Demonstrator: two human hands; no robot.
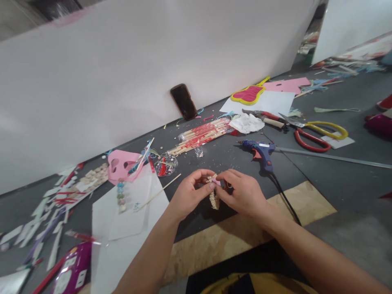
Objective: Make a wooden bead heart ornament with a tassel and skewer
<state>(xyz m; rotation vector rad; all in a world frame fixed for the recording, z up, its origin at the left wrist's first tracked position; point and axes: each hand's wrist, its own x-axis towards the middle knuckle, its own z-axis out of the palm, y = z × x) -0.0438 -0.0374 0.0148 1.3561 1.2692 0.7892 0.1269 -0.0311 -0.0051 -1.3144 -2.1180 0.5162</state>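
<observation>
In the middle of the head view, close to the table's near side, my left hand (190, 192) and my right hand (243, 191) meet fingertip to fingertip. Between them is a small beige knobbly craft piece (214, 203), whose lower end hangs below my fingers. A little pink bit (216, 182) shows on it at my pinched fingertips. Both hands are closed on this piece, and my fingers hide part of it. A blue hot glue gun (263, 154) with an orange trigger lies just beyond my right hand. A thin wooden stick (161, 192) lies left of my left hand.
Wrapped chopsticks (203, 135) and a leaning phone (183, 102) are at the back. Scissors (321, 136) with red and yellow handles lie right. White paper (102, 228), a pink mask-shaped cutout (122, 163) and a purple device (73, 269) are left. The glue gun's cord (286, 198) runs toward me.
</observation>
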